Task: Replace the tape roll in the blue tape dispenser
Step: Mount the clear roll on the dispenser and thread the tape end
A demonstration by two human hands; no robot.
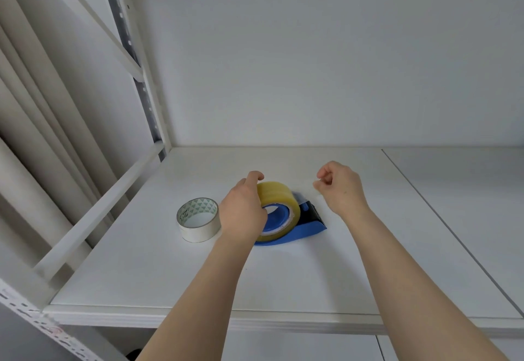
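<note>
The blue tape dispenser (307, 228) lies on the white shelf (170, 275), its dark serrated cutter pointing right. A yellowish clear tape roll (279, 194) sits on the dispenser's blue hub. My left hand (243, 213) grips that roll from its left side, fingers curled over the top. My right hand (340, 187) hovers just above and right of the cutter, thumb and fingers pinched together; whether a clear tape end is between them I cannot tell. A white tape roll (198, 223) with green triangles printed inside its core lies flat to the left of my left hand.
The shelf's back wall rises behind the hands. A white metal shelf frame (96, 213) runs along the left edge. A seam (442, 219) between shelf boards crosses the right side. The front edge lies near the bottom of the view.
</note>
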